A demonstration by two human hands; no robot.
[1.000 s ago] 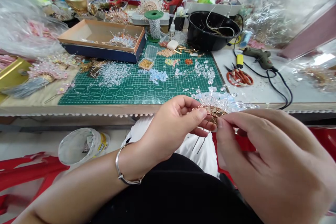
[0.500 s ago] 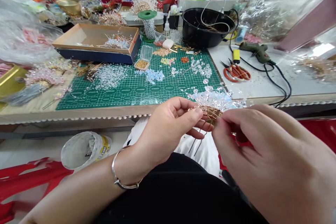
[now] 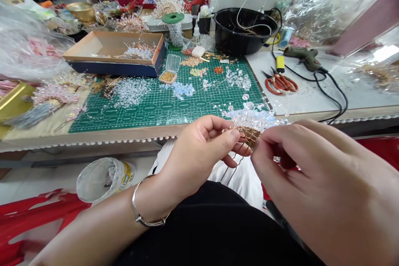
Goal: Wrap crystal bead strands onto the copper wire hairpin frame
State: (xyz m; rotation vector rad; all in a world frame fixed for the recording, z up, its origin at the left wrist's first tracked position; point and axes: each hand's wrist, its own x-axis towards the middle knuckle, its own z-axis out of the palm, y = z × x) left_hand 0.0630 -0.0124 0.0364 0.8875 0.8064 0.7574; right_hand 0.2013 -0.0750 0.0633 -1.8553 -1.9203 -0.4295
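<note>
A beaded hair ornament point(image 3: 251, 118) with clear beads, pale blue petals and a gold metal base is held over my lap, near the table's front edge. My left hand point(image 3: 202, 156) pinches its gold base between thumb and fingers. Two wavy prongs point(image 3: 233, 168) hang down below those fingertips. My right hand point(image 3: 314, 174) is closed at the base's right end, thumb and forefinger pressed together. Whatever lies between these right fingertips is hidden, perhaps the base's edge or a thin wire. The beads point away from me.
A green cutting mat point(image 3: 134, 110) bears loose beads, blue petals point(image 3: 181, 90) and a small box of gold beads point(image 3: 168, 77). Red-handled pliers point(image 3: 280, 83) and a glue gun point(image 3: 304, 58) lie right. Behind stand a black basin point(image 3: 245, 43) and a shallow box point(image 3: 115, 66). Opposite, a person holds a phone.
The view has shifted slightly. The ornament is tilted a little differently, and its prongs have swung slightly left. Both hands keep nearly the same grip.
</note>
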